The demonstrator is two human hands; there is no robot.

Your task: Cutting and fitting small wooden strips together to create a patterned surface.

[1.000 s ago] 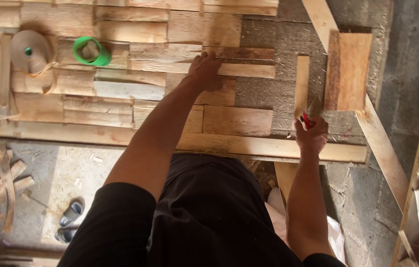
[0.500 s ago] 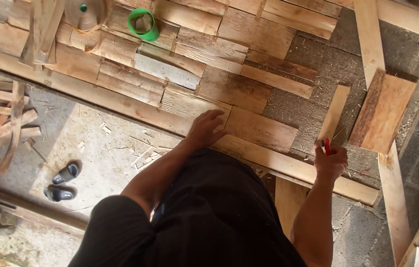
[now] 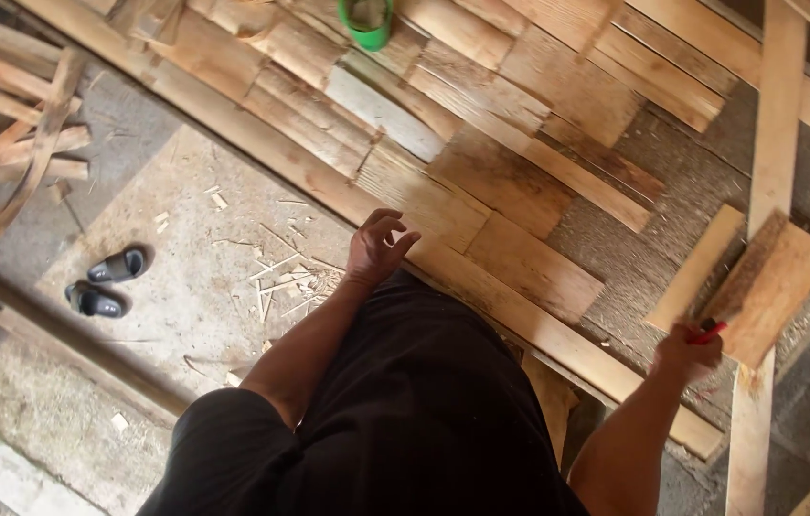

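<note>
Left hand (image 3: 378, 247) free, fingers loosely curled, hovers over near edge rail (image 3: 329, 186) of bench. Right hand (image 3: 687, 352) closed on red tool (image 3: 711, 332) – tip at short board (image 3: 773, 287) near bench's right edge, long axis running away up-right. Right hand nearer.

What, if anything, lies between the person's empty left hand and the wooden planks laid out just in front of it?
Nothing visible does. The left hand hangs open in the air, fingers curled, right at the edge of the long plank bordering the laid wooden pieces. The right hand grips a red tool off to the side, well clear.
</note>
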